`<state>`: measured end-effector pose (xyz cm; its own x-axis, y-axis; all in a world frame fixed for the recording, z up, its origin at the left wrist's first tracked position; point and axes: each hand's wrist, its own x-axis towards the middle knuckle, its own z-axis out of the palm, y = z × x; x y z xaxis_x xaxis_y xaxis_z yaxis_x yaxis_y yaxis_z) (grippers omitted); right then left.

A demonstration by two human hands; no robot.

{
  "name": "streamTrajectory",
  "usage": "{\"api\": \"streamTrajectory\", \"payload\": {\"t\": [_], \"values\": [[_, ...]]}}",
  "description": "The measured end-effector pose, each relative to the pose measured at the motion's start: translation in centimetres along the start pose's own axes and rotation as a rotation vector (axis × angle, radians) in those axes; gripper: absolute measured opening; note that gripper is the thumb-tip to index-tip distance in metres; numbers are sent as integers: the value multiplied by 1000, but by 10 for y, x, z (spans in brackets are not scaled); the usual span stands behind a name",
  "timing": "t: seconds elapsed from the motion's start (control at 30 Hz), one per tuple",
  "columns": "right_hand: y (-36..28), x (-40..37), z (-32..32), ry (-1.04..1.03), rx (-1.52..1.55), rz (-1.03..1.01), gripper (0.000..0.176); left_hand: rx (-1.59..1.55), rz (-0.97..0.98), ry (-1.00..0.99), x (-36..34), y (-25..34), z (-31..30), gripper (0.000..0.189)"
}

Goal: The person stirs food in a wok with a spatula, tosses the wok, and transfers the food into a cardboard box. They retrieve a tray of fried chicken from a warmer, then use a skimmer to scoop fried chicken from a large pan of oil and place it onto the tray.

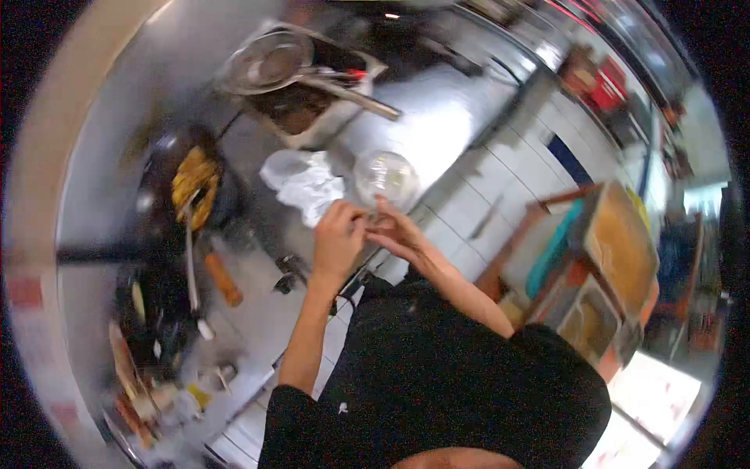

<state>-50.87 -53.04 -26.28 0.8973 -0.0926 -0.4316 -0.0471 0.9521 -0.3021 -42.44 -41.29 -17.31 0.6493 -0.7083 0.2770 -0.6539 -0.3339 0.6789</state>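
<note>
Head view: L hand (340, 228) and R hand (393, 230) meet in front of the black shirt (437, 375), w/ fingers bent and fingertips close together. Because of blur, I cannot tell if they grasp some small thing btwn them or are only touching. One finger of R hand points up to the lower edge of the clear round container (387, 180); contact is unclear. Just beside this container, on its left side, lies the crumpled white plastic bag (303, 181), also v. near L hand, on the metal worktop (258, 273). Farther up is a strainer (269, 64) w/ long handle, over a rectangular tray (301, 139). Well apart to the left, the dark wok (162, 191) contains yellow-brown food (195, 184) and a ladle (191, 250); near it is an orange-brown handle (223, 278).
</note>
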Motion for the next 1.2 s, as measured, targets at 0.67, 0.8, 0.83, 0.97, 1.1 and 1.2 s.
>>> {"api": "streamTrajectory", "payload": {"t": [0.67, 0.8, 0.83, 0.97, 1.1, 1.2], "values": [[0, 145, 230, -462, 127, -168, 23, -445, -1008, 457, -342, -122, -24, 12], [19, 207, 341, -646, -800, -678, 36, -382, -1012, 669, -388, -128, -19, 12], [25, 220, 369, -669, -696, -651, 40, -366, -1038, 735, -396, -128, -20, 13], [67, 310, 405, -551, -1501, -1384, 61, -230, -1065, 935, -406, -123, -45, 14], [125, 358, 379, -586, -1702, -1572, 65, -180, -998, 1053, -370, -118, -110, 13], [148, 328, 386, -581, -1748, -1244, 66, -130, -896, 1063, -342, -111, -155, 16]]}}
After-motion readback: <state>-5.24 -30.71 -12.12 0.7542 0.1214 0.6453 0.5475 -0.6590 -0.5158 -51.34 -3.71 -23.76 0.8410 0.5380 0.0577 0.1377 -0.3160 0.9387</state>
